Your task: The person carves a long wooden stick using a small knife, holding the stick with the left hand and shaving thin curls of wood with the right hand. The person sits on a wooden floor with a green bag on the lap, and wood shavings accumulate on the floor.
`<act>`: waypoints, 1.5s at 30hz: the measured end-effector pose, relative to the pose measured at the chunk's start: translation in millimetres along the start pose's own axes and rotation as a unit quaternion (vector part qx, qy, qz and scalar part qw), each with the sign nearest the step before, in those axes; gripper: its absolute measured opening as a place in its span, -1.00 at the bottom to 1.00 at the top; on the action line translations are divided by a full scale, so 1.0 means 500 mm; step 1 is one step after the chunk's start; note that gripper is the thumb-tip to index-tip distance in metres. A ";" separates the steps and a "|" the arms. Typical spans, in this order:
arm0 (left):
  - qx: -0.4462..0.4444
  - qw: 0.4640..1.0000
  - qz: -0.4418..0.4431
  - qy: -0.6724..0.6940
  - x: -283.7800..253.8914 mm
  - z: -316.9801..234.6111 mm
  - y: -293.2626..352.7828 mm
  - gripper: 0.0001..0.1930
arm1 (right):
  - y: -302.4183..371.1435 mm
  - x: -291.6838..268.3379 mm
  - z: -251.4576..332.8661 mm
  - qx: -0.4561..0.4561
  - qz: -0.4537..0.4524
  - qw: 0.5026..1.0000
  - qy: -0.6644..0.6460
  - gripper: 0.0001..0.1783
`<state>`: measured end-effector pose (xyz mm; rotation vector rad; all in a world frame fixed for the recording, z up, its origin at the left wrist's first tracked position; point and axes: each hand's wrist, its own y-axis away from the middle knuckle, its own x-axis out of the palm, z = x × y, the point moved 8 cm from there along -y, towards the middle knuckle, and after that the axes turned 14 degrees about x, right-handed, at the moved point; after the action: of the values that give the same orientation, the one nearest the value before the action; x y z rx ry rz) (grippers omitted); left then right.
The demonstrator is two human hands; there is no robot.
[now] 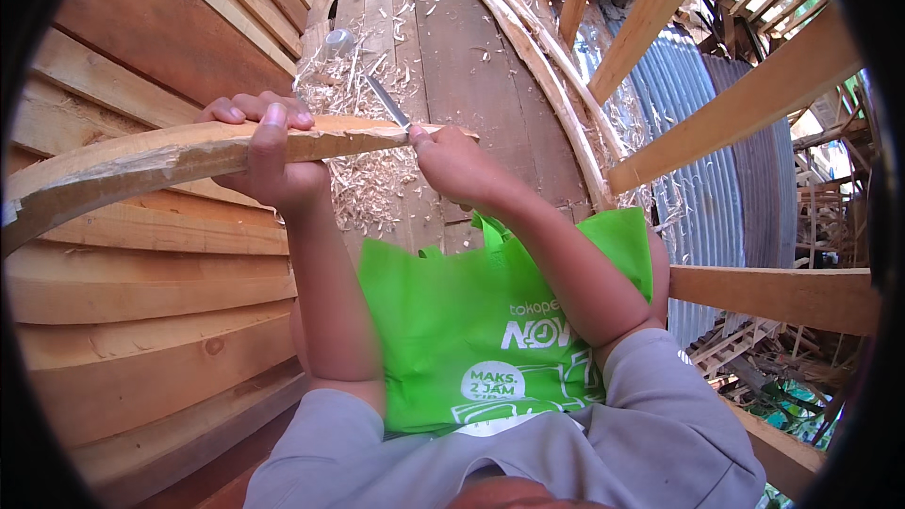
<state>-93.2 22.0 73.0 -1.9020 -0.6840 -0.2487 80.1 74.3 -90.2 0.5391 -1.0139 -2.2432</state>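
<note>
Grey sleeves sit closest to the camera, low in the head view, and both bare arms reach up out of them. Between the arms lies a bright green bag with white print on it. The left hand grips a long, bent stick of pale wood; its fingers wrap over the top and its thumb comes across the front, so the hand is closed tight on the stick. This stick runs from the far left edge across to the middle, where its thin end meets the right hand. The right hand is curled shut around the handle of a knife, and the shiny blade points up and to the left, touching the top of the stick near its thin end. Under both hands lies a plank floor covered with a heap of pale wood shavings. Big curved boards are stacked on the left. On the right stand slanted wooden beams in front of a wavy metal sheet.
</note>
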 end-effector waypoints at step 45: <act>0.025 0.999 -0.035 0.004 0.015 -0.012 0.009 -0.67 | 0.027 0.031 0.009 0.040 0.267 0.948 -0.165 -0.31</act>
<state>-83.5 18.0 75.5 -1.8306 -0.7453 -0.2796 71.0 59.6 -78.7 -0.0926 -1.2436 -1.8349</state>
